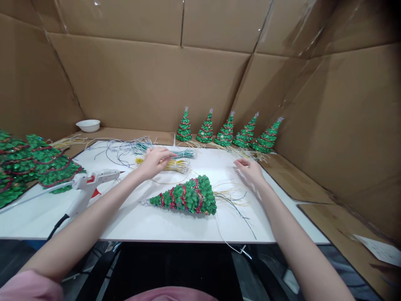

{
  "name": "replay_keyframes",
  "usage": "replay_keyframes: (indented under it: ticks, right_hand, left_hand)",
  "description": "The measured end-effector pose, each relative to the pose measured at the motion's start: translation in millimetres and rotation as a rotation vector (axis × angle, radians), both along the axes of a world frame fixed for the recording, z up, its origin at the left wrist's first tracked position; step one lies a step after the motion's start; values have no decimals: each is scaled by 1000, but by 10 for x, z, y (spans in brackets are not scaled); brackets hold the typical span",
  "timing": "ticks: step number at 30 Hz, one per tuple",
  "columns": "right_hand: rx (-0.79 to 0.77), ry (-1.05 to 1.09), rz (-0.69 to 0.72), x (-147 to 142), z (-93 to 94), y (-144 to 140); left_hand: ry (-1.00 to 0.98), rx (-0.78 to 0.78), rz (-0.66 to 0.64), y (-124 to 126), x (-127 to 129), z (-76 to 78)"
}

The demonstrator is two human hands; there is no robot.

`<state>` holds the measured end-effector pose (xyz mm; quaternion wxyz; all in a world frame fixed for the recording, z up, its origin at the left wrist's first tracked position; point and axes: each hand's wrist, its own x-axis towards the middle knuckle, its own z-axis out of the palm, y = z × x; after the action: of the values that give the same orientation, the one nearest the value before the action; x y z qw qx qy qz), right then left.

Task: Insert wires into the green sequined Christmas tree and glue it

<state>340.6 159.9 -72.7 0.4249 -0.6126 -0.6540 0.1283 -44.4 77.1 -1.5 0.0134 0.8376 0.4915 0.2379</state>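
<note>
My left hand (156, 162) hovers over or touches the bundles of thin wire, its fingers stretched out to the right and thumb apart. Under and beside it lie a yellow wire bundle (180, 166) and a green wire bundle (186, 154). My right hand (249, 170) is above the right part of the table, thumb and fingertips drawn together; whether a thin wire is between them is too small to tell. Between my forearms a green Christmas tree (184, 195) with red garland lies on its side, star tip left, loose wires (233, 202) trailing from its base.
A white hot glue gun (84, 188) stands at left beside several larger trees (53, 163). Several small trees (206, 128) stand in a row along the back cardboard wall (140, 83). A white bowl (88, 125) sits back left. The white table (134, 223) ends near me.
</note>
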Motion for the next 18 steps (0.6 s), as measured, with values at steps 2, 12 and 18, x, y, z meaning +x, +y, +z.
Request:
replay_keyframes:
  ticks: [2,12,18]
  right_hand:
    - [24,16,7,-36,46,-28]
    - [123,144,112,-268,212,-220]
    - [170,344,212,-316,219,-246]
  left_hand:
    - [-39,-18,-149,-158,96,65]
    - [-156,-309,-530,-501,312,113]
    - [-183,-570,-434,-572,322,32]
